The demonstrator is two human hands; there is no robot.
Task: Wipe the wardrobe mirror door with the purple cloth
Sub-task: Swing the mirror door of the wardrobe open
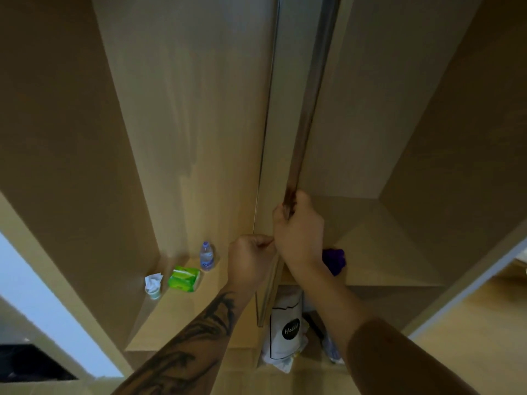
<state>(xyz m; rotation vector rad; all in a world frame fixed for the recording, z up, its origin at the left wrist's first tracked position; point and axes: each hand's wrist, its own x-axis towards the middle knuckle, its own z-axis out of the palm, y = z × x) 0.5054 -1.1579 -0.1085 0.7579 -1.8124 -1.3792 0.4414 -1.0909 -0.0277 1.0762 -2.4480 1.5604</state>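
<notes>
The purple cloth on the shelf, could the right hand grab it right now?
Probably not at once. The right hand is gripping the edge of the wardrobe door, so it must let go first. The crumpled purple cloth lies just beneath that wrist on the wooden shelf, with nothing blocking it.

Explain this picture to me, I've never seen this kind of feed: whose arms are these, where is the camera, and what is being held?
There is no machine here. One wide-angle camera on a person's head looks forward and down, so the two arms are the wearer's own. The left hand, on the tattooed arm, and the right hand both grip the edge of the wardrobe door, seen edge-on. The purple cloth lies on the shelf behind the right wrist; neither hand holds it. On the left shelf stand a water bottle, a green tissue pack and a small cup stuffed with tissue. Below sits a white bag.
</notes>
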